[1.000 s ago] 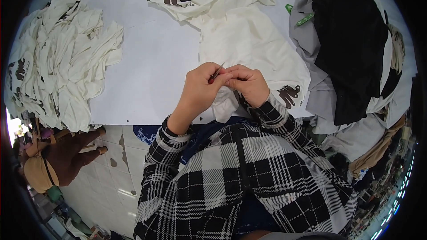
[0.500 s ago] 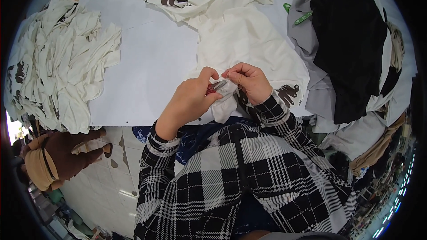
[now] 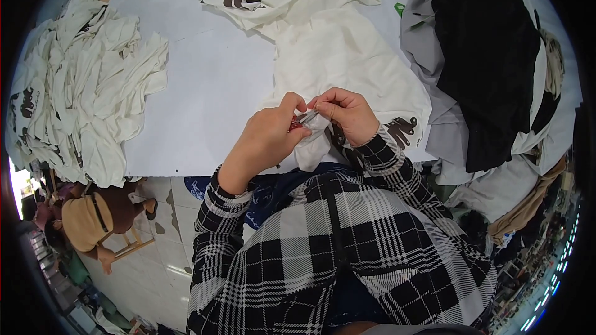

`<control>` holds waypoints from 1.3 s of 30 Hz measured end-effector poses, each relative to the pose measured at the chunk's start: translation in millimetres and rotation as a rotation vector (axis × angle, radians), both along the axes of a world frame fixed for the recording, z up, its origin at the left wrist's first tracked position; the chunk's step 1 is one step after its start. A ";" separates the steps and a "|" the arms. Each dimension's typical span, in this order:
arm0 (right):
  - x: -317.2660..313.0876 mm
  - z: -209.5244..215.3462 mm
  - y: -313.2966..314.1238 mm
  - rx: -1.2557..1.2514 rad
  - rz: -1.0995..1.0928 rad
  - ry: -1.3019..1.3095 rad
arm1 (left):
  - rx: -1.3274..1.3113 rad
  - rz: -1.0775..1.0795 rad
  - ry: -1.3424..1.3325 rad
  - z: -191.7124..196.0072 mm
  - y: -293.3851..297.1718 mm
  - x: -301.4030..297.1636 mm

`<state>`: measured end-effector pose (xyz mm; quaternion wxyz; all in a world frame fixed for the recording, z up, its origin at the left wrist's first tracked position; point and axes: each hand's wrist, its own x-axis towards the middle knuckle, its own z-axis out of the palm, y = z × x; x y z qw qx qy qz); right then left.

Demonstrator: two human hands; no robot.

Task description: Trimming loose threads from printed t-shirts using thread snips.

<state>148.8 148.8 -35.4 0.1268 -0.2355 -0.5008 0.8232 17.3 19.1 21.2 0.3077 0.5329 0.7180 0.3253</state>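
Red-handled thread snips are gripped in my left hand, with the blades pointing at my right fingertips. My right hand pinches a bit of the white garment between thumb and forefinger; a thread there is too small to make out. The tips of both hands nearly meet over the table's near edge. The garment, with dark brown printed figures, stretches away from me, and a bunched part of it hangs below my hands.
A heap of similar white garments covers the table's left side. Black cloth lies over grey cloth at right, beside a small green object. On the floor at left, another person bends near a wooden stool.
The snips' blades have come slightly closer to my right fingertips. My hands otherwise stay in place. The other person has shifted right, and a stool shows beside them.
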 end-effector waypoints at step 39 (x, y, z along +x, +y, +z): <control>1.4 7.1 -19.1 -0.506 -0.326 0.078 | 0.095 0.323 -0.764 -47.9 -2.4 6.5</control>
